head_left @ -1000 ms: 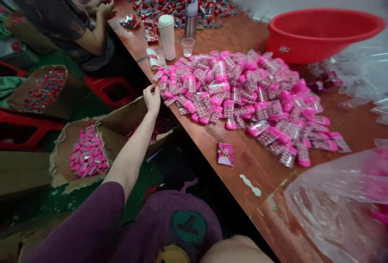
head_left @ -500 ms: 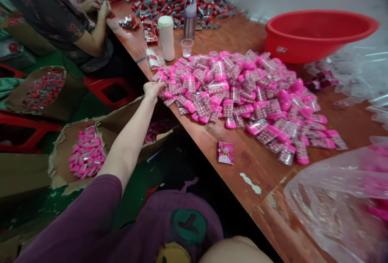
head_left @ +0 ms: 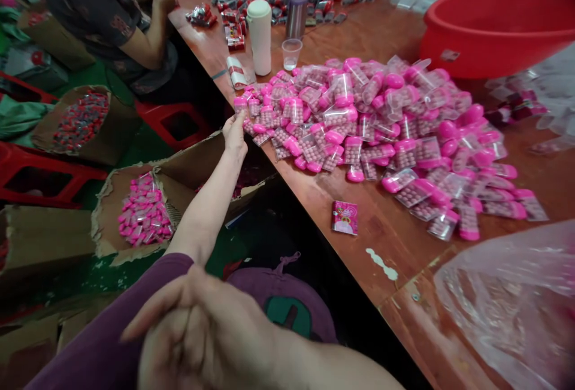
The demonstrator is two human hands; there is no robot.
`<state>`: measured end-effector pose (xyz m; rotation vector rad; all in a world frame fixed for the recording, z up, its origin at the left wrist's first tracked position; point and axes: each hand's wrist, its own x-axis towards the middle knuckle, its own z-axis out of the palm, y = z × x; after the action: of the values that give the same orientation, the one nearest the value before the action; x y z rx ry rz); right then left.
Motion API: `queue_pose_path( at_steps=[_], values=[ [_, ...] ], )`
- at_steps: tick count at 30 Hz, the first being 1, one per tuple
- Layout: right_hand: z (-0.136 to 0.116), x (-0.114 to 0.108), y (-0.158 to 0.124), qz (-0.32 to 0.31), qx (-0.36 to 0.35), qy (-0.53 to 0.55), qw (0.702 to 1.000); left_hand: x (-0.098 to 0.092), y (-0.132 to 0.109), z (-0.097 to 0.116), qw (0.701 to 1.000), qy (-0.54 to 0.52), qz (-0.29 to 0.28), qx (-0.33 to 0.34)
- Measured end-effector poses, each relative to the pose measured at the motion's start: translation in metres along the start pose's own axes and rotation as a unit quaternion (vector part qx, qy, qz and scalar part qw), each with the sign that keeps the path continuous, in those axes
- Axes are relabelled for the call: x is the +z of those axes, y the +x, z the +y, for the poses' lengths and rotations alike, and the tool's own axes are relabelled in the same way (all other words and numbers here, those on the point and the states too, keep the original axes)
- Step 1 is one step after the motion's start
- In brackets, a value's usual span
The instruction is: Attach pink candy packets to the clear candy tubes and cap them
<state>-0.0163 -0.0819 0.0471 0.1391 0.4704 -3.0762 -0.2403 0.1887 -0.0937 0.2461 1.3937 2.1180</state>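
My left hand (head_left: pixel 234 133) reaches out to the near-left end of a heap of small clear candy containers (head_left: pixel 309 141) with pink lids and pink balls inside. Its fingers are pinched around one pink-lidded candy container (head_left: pixel 241 103) at the table's edge. My right hand (head_left: pixel 206 330) is large and slightly blurred in the foreground, over my lap. Its fingers are loosely curled in, the thumb side pointing left, and no object shows in it. Alone on the table in front of the heap lies a small square pink printed packet (head_left: pixel 345 217).
A white tumbler (head_left: pixel 259 36), a clear cup (head_left: pixel 291 53) and a metal bottle (head_left: pixel 296 9) stand behind the heap. A red basin (head_left: pixel 498 36) is at back right, a plastic bag (head_left: pixel 507 300) at front right. Below left, a cardboard box (head_left: pixel 105 210) holds pink-lidded containers. A co-worker (head_left: pixel 112 24) works at far left.
My right hand has come into view in the foreground. My left hand stays at the heap's edge, its fingers now raised around a container. The view has shifted slightly.
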Motion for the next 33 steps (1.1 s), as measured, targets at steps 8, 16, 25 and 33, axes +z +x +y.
queue_pose_path(
  at_steps=[8, 16, 25, 33],
  values=[
    [-0.009, -0.04, -0.006, 0.11, -0.081, 0.065, 0.988, 0.037, -0.021, -0.032, 0.968, 0.179, 0.126, 0.121],
    [-0.011, -0.053, -0.004, 0.146, -0.111, 0.047, 0.982, 0.046, -0.025, -0.033, 0.978, 0.15, 0.112, 0.097],
    [-0.026, -0.094, -0.036, 0.343, -0.226, -0.093, 0.907, -0.006, -0.091, 0.012, 0.998, 0.025, 0.013, 0.048],
    [-0.045, -0.128, -0.09, 0.522, -0.433, -0.267, 0.684, -0.043, -0.251, 0.013, 0.886, -0.047, -0.247, -0.388]
  ],
)
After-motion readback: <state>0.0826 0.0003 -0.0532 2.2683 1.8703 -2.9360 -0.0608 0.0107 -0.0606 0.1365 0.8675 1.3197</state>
